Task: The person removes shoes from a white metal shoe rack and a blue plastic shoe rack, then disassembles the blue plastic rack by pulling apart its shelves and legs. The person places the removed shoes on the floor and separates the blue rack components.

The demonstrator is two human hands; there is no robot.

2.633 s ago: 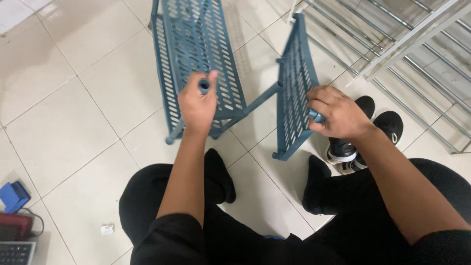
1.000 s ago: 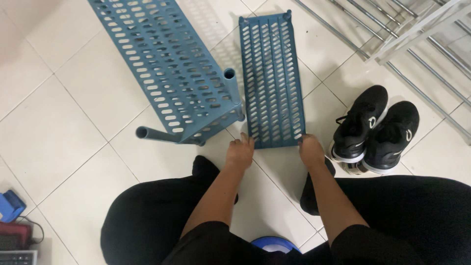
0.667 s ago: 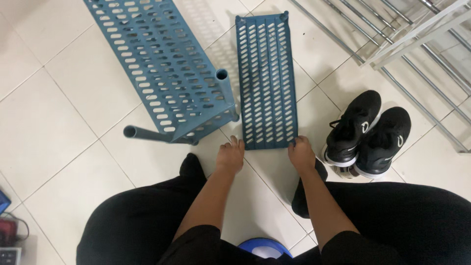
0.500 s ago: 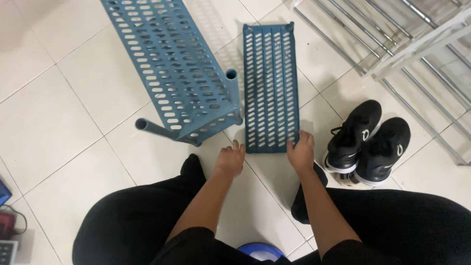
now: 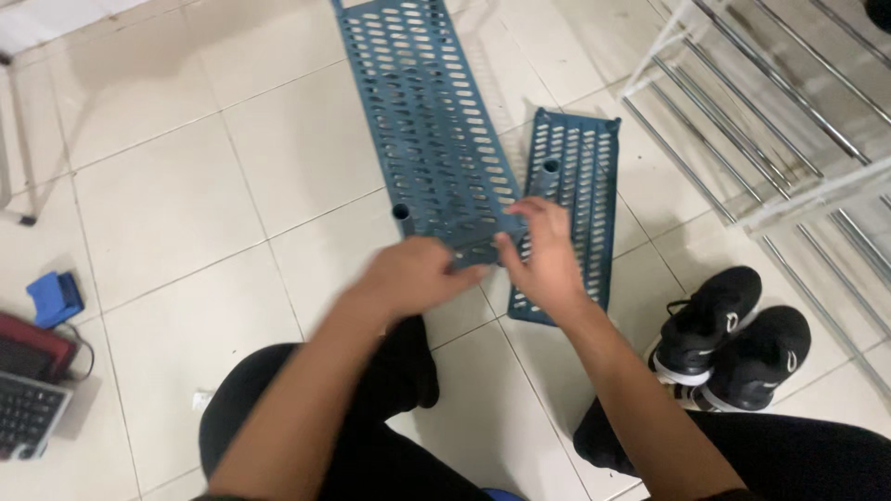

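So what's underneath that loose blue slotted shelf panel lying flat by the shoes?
The loose blue shelf panel lies on white floor tile, which shows pale through its slots. The right hand covers its near left part, so what lies beneath there cannot be seen.

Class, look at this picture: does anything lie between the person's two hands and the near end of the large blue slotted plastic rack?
Nothing visible does. The left hand and right hand are already at the near end of the large blue slotted plastic rack; motion blur hides the exact grip. The loose blue slotted shelf panel lies beside it, partly under the right hand.
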